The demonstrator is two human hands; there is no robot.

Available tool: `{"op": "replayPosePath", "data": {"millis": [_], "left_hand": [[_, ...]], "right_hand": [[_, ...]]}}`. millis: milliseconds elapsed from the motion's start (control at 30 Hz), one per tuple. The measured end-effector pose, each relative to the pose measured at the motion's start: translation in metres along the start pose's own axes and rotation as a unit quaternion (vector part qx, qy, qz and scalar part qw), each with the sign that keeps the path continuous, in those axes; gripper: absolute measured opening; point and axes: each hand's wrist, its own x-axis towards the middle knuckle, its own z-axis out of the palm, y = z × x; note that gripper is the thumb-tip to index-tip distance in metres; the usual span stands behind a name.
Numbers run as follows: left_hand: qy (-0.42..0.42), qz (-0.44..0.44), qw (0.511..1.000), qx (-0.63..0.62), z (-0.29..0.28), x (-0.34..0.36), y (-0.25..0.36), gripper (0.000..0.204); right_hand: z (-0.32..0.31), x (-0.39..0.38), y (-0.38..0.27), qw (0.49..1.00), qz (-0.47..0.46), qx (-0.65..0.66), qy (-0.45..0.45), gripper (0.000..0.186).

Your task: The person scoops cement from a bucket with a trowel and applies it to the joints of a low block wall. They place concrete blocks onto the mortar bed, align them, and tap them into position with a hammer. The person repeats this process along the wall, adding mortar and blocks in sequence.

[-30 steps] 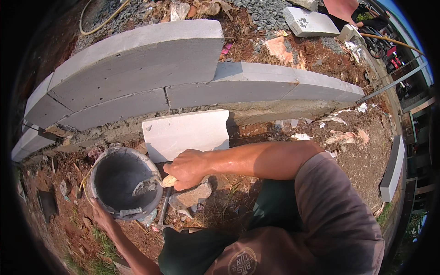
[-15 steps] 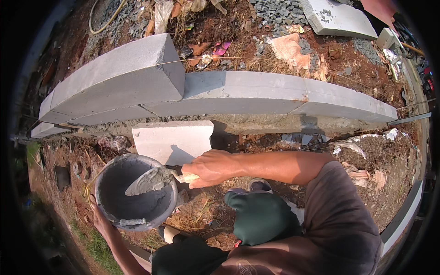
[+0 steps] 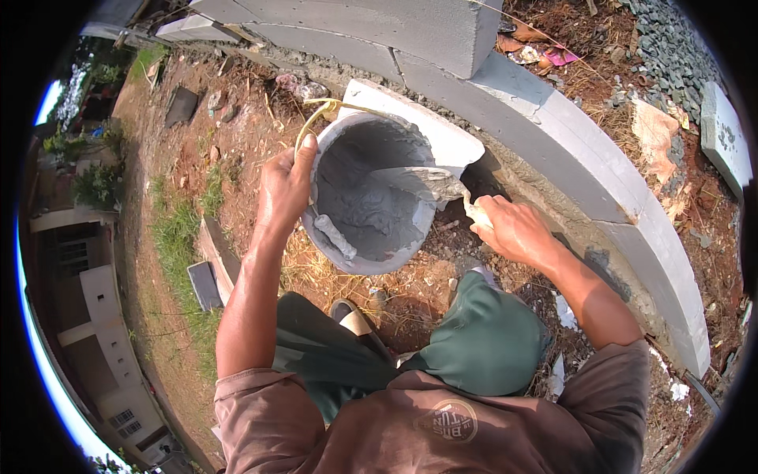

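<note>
A grey bucket (image 3: 320, 225) leans between my arms, its mouth turned up toward me. Wet grey mortar (image 3: 371, 209) coats its inside and sits at the bottom. My left hand (image 3: 286, 180) grips the bucket's left rim, thumb on top, beside a yellow cord (image 3: 328, 105) tied to the rim. My right hand (image 3: 509, 229) is closed round the handle of a trowel (image 3: 414, 182). The trowel's mortar-smeared blade reaches over the bucket's right rim into its mouth. A pale handle grip (image 3: 335, 237) hangs at the bucket's near side.
Behind the bucket lies a white block piece (image 3: 450, 142). A low wall of grey blocks (image 3: 568, 138) curves from upper left to lower right, with a higher block (image 3: 442, 31) on it. Gravel (image 3: 679, 55) lies beyond. A plank (image 3: 217, 249) rests on the left.
My view has swung left, so the wall now slants. The bucket appears further right and more tilted toward me. The trowel blade has stayed in the bucket's mouth.
</note>
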Motion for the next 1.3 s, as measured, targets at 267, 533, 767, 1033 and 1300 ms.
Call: {"op": "replayPosePath", "data": {"millis": [267,533,767,1033,1300], "left_hand": [[-0.011,-0.005,0.975,-0.224,0.052,-0.018,0.014,0.038],[-0.017,-0.056,0.962,-0.265,0.094,-0.036,-0.05,0.034],[-0.081,-0.086,0.96,-0.255,0.081,-0.041,-0.053,0.037],[-0.057,-0.089,0.966,-0.236,0.079,-0.028,-0.052,0.036],[-0.059,-0.072,0.973,-0.209,0.073,-0.013,-0.059,0.04]], "right_hand": [[0.03,-0.007,-0.031,0.979,0.047,-0.194,-0.039,0.037],[0.033,-0.04,-0.044,0.975,0.051,0.045,-0.211,0.035],[0.055,-0.058,0.0,0.83,0.211,0.45,-0.254,0.042],[0.004,-0.076,0.016,0.823,0.28,0.474,-0.142,0.04],[-0.125,-0.071,0.057,0.924,0.321,0.182,0.103,0.039]]}}
